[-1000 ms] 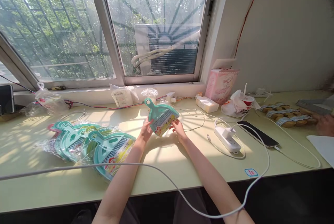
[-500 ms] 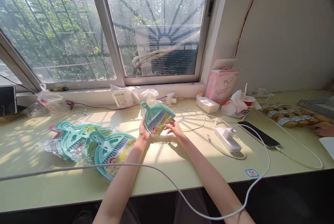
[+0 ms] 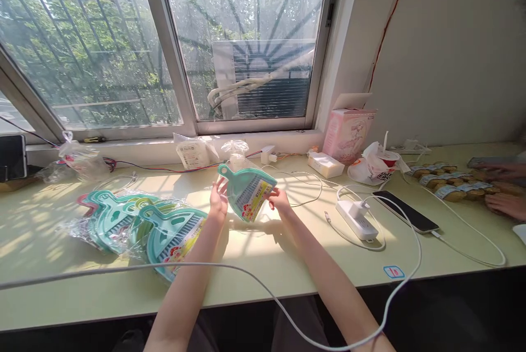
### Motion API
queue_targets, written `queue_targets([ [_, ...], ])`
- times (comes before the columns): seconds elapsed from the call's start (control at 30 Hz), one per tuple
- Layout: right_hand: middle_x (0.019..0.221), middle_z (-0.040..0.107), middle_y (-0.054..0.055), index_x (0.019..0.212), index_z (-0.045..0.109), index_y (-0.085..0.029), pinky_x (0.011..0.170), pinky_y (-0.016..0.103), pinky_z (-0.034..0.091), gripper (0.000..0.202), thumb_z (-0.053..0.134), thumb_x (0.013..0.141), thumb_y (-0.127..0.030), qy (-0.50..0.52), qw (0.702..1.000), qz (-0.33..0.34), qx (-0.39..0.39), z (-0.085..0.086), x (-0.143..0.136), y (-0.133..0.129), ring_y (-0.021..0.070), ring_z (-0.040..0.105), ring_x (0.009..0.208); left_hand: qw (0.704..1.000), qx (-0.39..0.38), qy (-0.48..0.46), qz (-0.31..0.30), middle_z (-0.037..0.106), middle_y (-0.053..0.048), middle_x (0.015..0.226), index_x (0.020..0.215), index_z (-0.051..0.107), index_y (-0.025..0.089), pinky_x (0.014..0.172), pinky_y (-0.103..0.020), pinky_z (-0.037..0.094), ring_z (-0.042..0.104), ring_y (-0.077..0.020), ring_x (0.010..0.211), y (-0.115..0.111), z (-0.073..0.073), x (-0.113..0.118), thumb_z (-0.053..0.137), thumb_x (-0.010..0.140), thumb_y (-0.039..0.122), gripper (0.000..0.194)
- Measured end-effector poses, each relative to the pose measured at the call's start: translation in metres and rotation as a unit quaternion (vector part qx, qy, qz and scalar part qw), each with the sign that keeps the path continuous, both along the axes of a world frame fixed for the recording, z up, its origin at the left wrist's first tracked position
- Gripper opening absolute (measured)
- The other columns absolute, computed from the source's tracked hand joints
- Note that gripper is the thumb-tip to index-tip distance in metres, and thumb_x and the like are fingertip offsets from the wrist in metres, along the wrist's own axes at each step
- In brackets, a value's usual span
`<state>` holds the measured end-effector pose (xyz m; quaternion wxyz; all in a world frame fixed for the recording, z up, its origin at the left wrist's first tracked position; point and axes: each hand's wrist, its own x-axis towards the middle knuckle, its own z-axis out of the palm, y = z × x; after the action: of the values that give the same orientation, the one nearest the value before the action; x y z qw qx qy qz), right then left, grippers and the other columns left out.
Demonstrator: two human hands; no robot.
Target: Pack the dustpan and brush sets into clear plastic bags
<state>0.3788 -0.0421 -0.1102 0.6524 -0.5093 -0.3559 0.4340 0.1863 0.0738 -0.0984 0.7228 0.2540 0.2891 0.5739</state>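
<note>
A small teal dustpan and brush set (image 3: 246, 190) with a yellow printed label is held up above the table, its handle pointing to the upper left. My right hand (image 3: 280, 200) pinches its right edge by the label. At the left side, below the handle, my left hand (image 3: 219, 198) has its fingers apart; whether they touch the dustpan is unclear. More wrapped dustpan sets lie in a pile to the left of my left forearm: a teal one (image 3: 175, 231) in front and another teal one (image 3: 113, 218) behind, with green and pink edges showing between.
A white cable (image 3: 246, 271) crosses in front of my forearms. To the right are a power strip (image 3: 356, 219), a phone (image 3: 406, 211), a pink box (image 3: 348, 133) and packs of round brown items (image 3: 452, 182). Another person's hand (image 3: 507, 201) shows at the far right.
The dustpan has shifted slightly down and turned more face-on. My right hand has closed on its right edge, while my left hand has slid left and its fingers have spread.
</note>
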Motion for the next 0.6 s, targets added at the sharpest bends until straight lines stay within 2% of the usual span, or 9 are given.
queue_targets([
  [0.1,0.076,0.070,0.002,0.083,0.070,-0.021,0.038,0.024,0.019,0.022,0.080,0.064,-0.023,0.026,1.000,0.012,0.006,0.000,0.015,-0.001,0.0048,0.026,0.044,0.994,-0.001,-0.010,0.113,0.073,-0.010,0.121,0.145,0.056,0.026,0.095,-0.027,0.060,0.073,-0.0155,0.116,0.009,0.018,-0.029,0.025,0.113,0.053,0.052],
  [0.2,0.081,0.070,0.003,0.083,0.068,-0.022,0.039,0.023,0.015,0.026,0.079,0.059,-0.020,0.082,0.996,-0.022,0.032,-0.002,0.026,0.001,0.0048,0.023,0.046,0.987,0.030,0.030,0.153,0.056,-0.010,0.157,0.163,0.034,0.036,0.117,-0.038,0.050,0.049,-0.0175,0.152,0.013,0.029,-0.051,0.027,0.109,0.065,0.063],
  [0.27,0.082,0.069,0.002,0.082,0.064,-0.023,0.040,0.022,0.016,0.028,0.080,0.059,-0.020,0.120,0.990,-0.054,0.043,-0.003,0.031,0.003,0.0044,0.022,0.047,0.990,0.027,0.082,0.114,0.045,-0.013,0.169,0.167,0.029,0.034,0.127,-0.047,0.039,0.034,-0.0207,0.162,0.010,0.030,-0.050,0.036,0.106,0.066,0.069],
  [0.3,0.080,0.067,0.000,0.081,0.061,-0.024,0.041,0.022,0.016,0.030,0.081,0.059,-0.021,0.132,0.988,-0.066,0.044,-0.003,0.032,0.004,0.0041,0.021,0.046,0.992,0.031,0.097,0.069,0.044,-0.015,0.169,0.166,0.031,0.030,0.129,-0.050,0.034,0.034,-0.0233,0.162,0.007,0.029,-0.043,0.040,0.106,0.064,0.070],
  [0.37,0.077,0.065,-0.002,0.080,0.057,-0.025,0.041,0.021,0.017,0.033,0.084,0.060,-0.023,0.139,0.987,-0.074,0.044,-0.003,0.033,0.005,0.0035,0.019,0.045,0.990,0.065,0.107,-0.067,0.053,-0.019,0.162,0.163,0.039,0.023,0.129,-0.055,0.032,0.043,-0.0294,0.157,-0.003,0.021,-0.021,0.043,0.106,0.060,0.068],
  [0.43,0.076,0.065,-0.003,0.082,0.056,-0.024,0.042,0.020,0.018,0.036,0.086,0.061,-0.025,0.124,0.990,-0.065,0.035,-0.003,0.033,0.005,0.0031,0.020,0.045,0.966,0.115,0.107,-0.206,0.063,-0.021,0.152,0.156,0.049,0.019,0.126,-0.057,0.036,0.053,-0.0349,0.149,-0.015,0.009,0.007,0.048,0.104,0.061,0.067],
  [0.47,0.075,0.065,-0.003,0.083,0.057,-0.024,0.042,0.020,0.018,0.036,0.087,0.061,-0.026,0.109,0.992,-0.057,0.024,-0.003,0.033,0.005,0.0030,0.022,0.044,0.955,0.132,0.110,-0.240,0.067,-0.020,0.147,0.153,0.053,0.019,0.124,-0.057,0.039,0.056,-0.0369,0.146,-0.020,0.001,0.019,0.055,0.101,0.061,0.067],
  [0.53,0.072,0.065,-0.003,0.085,0.060,-0.023,0.043,0.019,0.023,0.034,0.086,0.065,-0.028,0.071,0.997,-0.034,0.000,-0.003,0.032,0.004,0.0034,0.028,0.043,0.959,0.132,0.126,-0.215,0.074,-0.017,0.136,0.144,0.059,0.020,0.119,-0.052,0.046,0.062,-0.0385,0.138,-0.027,-0.014,0.039,0.072,0.091,0.054,0.064],
  [0.6,0.072,0.067,-0.002,0.084,0.063,-0.022,0.044,0.020,0.032,0.026,0.084,0.070,-0.030,0.024,0.999,-0.007,-0.033,-0.004,0.032,0.003,0.0053,0.039,0.044,0.973,0.105,0.135,-0.153,0.079,-0.013,0.121,0.134,0.064,0.022,0.111,-0.048,0.053,0.069,-0.0368,0.127,-0.028,-0.026,0.047,0.081,0.085,0.045,0.056],
])
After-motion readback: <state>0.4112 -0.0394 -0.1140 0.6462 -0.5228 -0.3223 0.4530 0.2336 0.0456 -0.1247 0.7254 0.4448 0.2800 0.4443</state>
